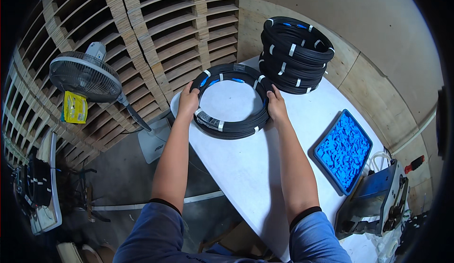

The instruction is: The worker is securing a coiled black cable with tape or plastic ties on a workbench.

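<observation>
A coil of black cable [235, 129], bound with white tape bands and showing blue connectors on its inner side, lies at the far left part of the white table [227, 161]. My left hand [188, 100] is closed round its left rim, and my right hand [276, 104] grips the right rim. Both arms stretch forward over the table. Just beyond my right hand rises a tall stack of similar black cable coils [295, 62], with blue connectors inside the top one. The fingertips of both hands are partly hidden by the coil.
Right of my arm sits a dark tray [316, 157] filled with small blue pieces [344, 149]. Near it stands a metal machine [371, 199], beside a red-handled tool [414, 164]. A standing fan [86, 76] with a yellow packet [75, 108] is at left, before slatted wooden pallets [165, 31].
</observation>
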Tool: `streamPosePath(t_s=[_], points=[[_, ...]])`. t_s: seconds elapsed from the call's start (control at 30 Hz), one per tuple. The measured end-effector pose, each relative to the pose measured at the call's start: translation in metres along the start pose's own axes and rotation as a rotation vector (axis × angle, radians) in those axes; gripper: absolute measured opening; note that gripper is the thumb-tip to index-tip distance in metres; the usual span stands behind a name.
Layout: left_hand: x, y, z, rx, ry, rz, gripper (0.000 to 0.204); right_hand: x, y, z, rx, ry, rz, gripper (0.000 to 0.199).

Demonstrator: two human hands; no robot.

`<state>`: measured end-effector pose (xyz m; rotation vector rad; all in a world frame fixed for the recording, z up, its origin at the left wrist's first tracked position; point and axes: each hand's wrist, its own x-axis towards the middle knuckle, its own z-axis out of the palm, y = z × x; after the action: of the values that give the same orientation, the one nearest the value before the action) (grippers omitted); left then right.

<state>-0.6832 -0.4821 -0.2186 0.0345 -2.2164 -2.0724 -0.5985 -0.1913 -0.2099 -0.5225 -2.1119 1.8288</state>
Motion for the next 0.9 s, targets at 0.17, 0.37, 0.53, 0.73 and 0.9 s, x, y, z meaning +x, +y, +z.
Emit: streamPosePath(t_s=[0.17,0.37,0.53,0.73,0.9], points=[[-0.002,0.001,-0.002,0.041,0.015,0.023,0.055,-0.007,-0.008,0.001,-0.106,-0.005,-0.034,0.052],[-0.001,-0.002,-0.002,-0.012,-0.004,0.033,0.057,0.0,0.0,0.0,-0.129,-0.002,-0.073,0.051],[-0.004,-0.002,-0.002,0.049,0.025,0.045,0.056,0.0,0.004,0.001,-0.115,-0.008,-0.135,0.051],[0.002,-0.01,0.0,0.038,0.047,0.049,0.053,0.002,0.008,-0.003,-0.088,-0.004,-0.123,0.052],[0.003,-0.011,0.0,0.004,0.023,0.058,0.051,0.004,0.007,-0.002,-0.107,0.001,-0.112,0.052]])
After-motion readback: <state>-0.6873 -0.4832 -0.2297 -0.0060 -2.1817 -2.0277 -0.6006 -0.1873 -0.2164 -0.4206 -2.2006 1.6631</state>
